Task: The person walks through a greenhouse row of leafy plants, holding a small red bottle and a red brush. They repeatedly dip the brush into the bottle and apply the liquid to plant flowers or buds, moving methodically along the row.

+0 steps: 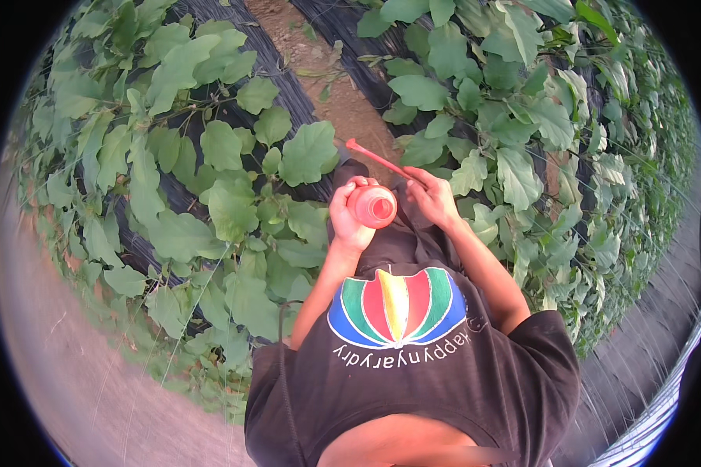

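Note:
A pinkish-red bottle [364,208] sits in my left hand [344,218], whose fingers wrap round its side. Its round mouth is uncapped and faces up toward me; what is inside is too small to tell. My right hand [436,201], just to the right of the bottle, pinches one end of a thin red stick [377,159]. The stick slants away to the far left, and its far tip flares a little wider. It stays apart from the bottle. Both hands are held in front of my dark trousers, between two rows of leafy plants.
Broad-leaved green plants [183,222] crowd close on the left, and another row [506,101] stands on the right. Black plastic sheeting [271,74] covers the beds beside a bare soil path [319,66]. Thin strings run up among the plants. A dark cord [284,381] hangs over my shirt.

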The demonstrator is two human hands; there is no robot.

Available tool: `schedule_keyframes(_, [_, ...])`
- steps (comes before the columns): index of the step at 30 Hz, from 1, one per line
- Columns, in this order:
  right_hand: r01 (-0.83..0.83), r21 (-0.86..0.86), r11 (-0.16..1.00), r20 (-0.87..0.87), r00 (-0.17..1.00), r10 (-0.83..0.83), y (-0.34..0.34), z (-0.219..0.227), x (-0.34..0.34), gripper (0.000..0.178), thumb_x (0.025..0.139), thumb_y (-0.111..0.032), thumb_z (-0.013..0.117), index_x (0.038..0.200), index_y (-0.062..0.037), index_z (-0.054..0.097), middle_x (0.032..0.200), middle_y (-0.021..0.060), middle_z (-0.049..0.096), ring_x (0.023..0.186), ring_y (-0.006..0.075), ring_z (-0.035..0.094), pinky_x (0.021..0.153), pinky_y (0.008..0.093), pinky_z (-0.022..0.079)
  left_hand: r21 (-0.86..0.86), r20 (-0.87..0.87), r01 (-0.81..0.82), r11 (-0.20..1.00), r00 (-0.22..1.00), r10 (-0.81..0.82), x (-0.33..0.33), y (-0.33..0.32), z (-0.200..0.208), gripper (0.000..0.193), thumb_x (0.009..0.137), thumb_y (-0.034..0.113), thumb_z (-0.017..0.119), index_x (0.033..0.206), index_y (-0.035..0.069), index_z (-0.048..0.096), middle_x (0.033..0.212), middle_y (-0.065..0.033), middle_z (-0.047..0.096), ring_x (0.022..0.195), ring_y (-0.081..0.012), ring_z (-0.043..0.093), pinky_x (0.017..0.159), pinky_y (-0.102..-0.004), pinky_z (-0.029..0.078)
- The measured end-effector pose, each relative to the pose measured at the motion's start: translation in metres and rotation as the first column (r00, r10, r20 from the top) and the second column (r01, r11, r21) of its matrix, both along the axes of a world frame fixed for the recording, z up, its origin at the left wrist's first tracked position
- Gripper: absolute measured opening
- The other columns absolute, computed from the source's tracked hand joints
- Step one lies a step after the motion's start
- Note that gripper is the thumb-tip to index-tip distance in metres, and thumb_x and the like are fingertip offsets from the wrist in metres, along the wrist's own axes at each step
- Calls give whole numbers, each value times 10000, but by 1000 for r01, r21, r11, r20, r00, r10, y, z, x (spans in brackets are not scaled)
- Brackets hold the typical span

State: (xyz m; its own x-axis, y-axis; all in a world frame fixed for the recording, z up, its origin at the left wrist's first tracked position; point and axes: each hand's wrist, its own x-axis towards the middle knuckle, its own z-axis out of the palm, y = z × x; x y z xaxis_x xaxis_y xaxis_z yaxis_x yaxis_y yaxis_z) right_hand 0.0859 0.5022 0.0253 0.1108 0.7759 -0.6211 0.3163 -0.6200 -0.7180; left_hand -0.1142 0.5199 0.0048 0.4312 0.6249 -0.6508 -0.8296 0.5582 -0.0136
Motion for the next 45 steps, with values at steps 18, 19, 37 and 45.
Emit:
schedule_keyframes(18, [354,305,884,-130,935,-329,25,9,19,325,975,-100,575,1283,2,588,814,49,658,651,90,616,617,243,524,87,16,244,966,969,-246,18,77,39,271,959,316,451,1001,88,592,994,-101,592,940,-278,567,737,-408,486])
schedule_keyframes(19, [372,297,880,-153,928,-340,29,9,21,326,972,-100,577,1283,-1,590,813,49,660,654,90,617,616,242,523,112,-8,255,960,967,-255,19,82,42,273,957,315,450,1002,87,591,993,-101,592,937,-278,566,735,-407,484])
schedule_keyframes(37, [372,184,910,-197,921,-336,144,-19,132,349,961,-133,555,1284,-7,598,824,50,673,675,102,635,641,261,532,182,-157,233,955,966,-205,86,167,48,316,955,339,462,1036,81,626,1013,-108,621,950,-294,584,756,-422,503])
schedule_keyframes(45, [506,149,850,-163,860,-483,120,-38,179,367,960,-172,571,1285,-4,593,797,47,679,637,88,626,625,253,524,81,-257,196,977,952,-169,98,186,48,372,941,389,468,1054,69,622,1045,-113,612,962,-293,568,762,-410,491])
